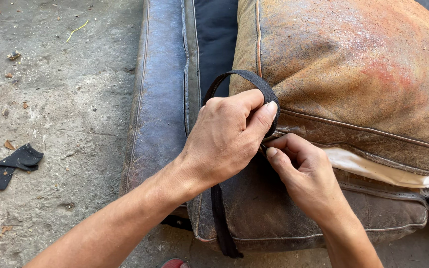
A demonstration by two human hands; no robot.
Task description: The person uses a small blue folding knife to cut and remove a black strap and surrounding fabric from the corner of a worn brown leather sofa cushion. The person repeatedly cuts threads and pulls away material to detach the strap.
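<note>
Left hand (229, 136) pinches a black strap (247, 79), looped above the knuckles and hanging down the worn brown leather cushion (353, 74). Right hand (301, 173), fingers curled, pinches at the cushion's seam under the strap. Black scrap (16, 164) lies on the concrete floor (75, 99).

To my left I see a black fabric scrap (15, 164) on the dusty concrete floor (75, 114), wood chips (9, 145) scattered about.
</note>
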